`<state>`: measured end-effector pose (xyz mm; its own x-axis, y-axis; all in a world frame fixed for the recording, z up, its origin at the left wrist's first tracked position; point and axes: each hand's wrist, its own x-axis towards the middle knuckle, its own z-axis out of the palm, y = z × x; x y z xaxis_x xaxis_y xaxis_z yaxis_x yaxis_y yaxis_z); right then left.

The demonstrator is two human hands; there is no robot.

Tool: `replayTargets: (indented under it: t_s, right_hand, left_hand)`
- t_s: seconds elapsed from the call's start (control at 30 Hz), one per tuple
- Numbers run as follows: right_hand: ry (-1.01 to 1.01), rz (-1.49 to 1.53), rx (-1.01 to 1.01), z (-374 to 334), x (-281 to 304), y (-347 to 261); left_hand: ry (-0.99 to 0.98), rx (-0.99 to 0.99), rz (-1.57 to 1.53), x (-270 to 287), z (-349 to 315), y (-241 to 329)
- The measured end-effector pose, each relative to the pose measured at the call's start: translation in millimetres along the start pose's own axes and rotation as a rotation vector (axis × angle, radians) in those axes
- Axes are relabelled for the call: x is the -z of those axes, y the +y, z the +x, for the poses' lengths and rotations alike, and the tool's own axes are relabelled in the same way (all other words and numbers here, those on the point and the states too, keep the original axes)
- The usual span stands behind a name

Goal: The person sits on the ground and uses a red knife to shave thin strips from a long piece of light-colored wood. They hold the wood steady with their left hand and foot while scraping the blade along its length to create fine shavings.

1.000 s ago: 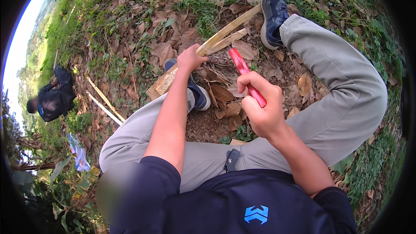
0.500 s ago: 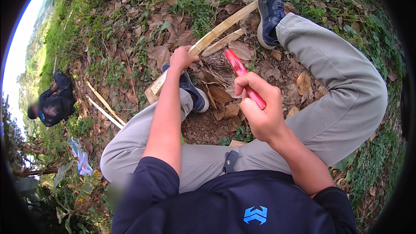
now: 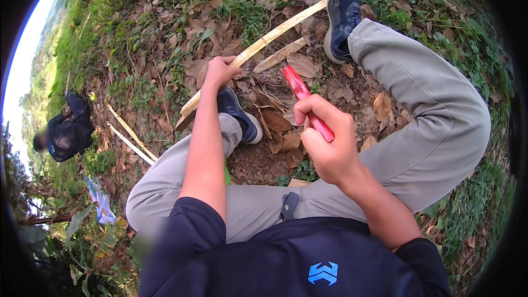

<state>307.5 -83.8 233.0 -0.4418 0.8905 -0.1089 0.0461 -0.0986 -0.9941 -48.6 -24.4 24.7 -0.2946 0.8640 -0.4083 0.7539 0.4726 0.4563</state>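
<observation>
A long pale bamboo strip (image 3: 291,22) runs slantwise from beside my left knee to the far right, passing by my right shoe. My left hand (image 3: 221,70) is closed round it near its lower left part, above my left shoe. My right hand (image 3: 333,137) grips a red-handled tool (image 3: 298,85) in its fist, with the handle pointing up and left toward the strip. Any blade at its far end is too thin to make out against the leaves. A short piece of split bamboo (image 3: 280,56) lies on the ground just below the strip.
Dry leaves (image 3: 278,121) and soil lie between my legs. Two pale strips (image 3: 132,135) rest on the ground at left. A plastic bag (image 3: 102,203) lies farther left, below another person in dark clothes (image 3: 71,129). Green plants border the right side.
The bamboo strip has turned in my left hand and shows a narrower side. My left hand has shifted slightly left. My right hand and the red-handled tool have barely moved.
</observation>
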Motion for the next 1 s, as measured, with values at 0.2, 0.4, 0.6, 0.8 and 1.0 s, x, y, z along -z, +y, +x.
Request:
replayTargets:
  t_s: [0.2,0.4,0.6,0.8,1.0]
  right_hand:
    - [-0.029,0.008,0.011,-2,-3,-1]
    - [-0.055,0.019,-0.011,-2,-6,7]
    - [-0.134,-0.060,-0.038,-1,-7,9]
    - [-0.162,-0.071,-0.056,1,-12,11]
    - [-0.120,0.000,-0.046,-1,-14,18]
  left_hand:
    - [-0.126,0.017,-0.144,2,-1,1]
    - [-0.416,0.025,-0.330,-5,6,-3]
    - [-0.418,0.038,-0.317,-25,7,-12]
    - [-0.411,0.115,-0.189,-29,10,-19]
    - [-0.510,0.244,-0.194,-29,13,-14]
